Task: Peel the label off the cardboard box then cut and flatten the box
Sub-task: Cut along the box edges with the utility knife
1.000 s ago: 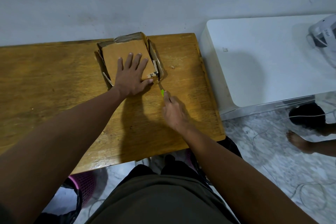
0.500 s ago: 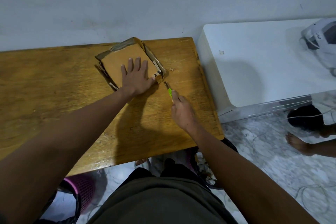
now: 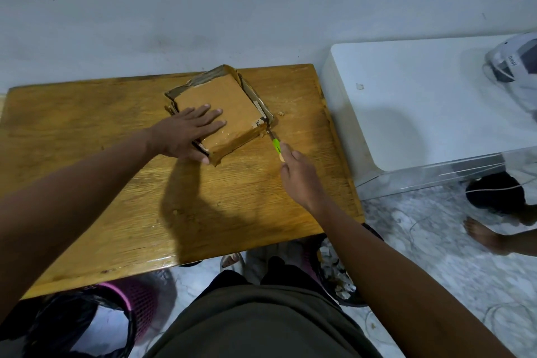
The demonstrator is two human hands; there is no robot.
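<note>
A shallow brown cardboard box (image 3: 232, 107) lies on the wooden table (image 3: 116, 183), turned at an angle, with torn side flaps standing up along its far and right edges. A scrap of white label (image 3: 255, 123) with black print remains near its right corner. My left hand (image 3: 189, 132) lies flat on the box's left part, fingers spread, thumb at the near left corner. My right hand (image 3: 299, 174) grips a small knife with a green handle (image 3: 276, 146). Its blade tip touches the box's right near corner.
A white appliance (image 3: 421, 102) stands right of the table, with a white device (image 3: 514, 61) on it. Under the table's near edge are a pink basket with a black bag (image 3: 116, 299) and a bin of paper scraps (image 3: 337, 276). Another person's foot (image 3: 488, 238) is on the marble floor.
The box has turned clockwise on the table. My left hand shifted from its middle to its left side. My right hand with the knife followed the box's right near corner.
</note>
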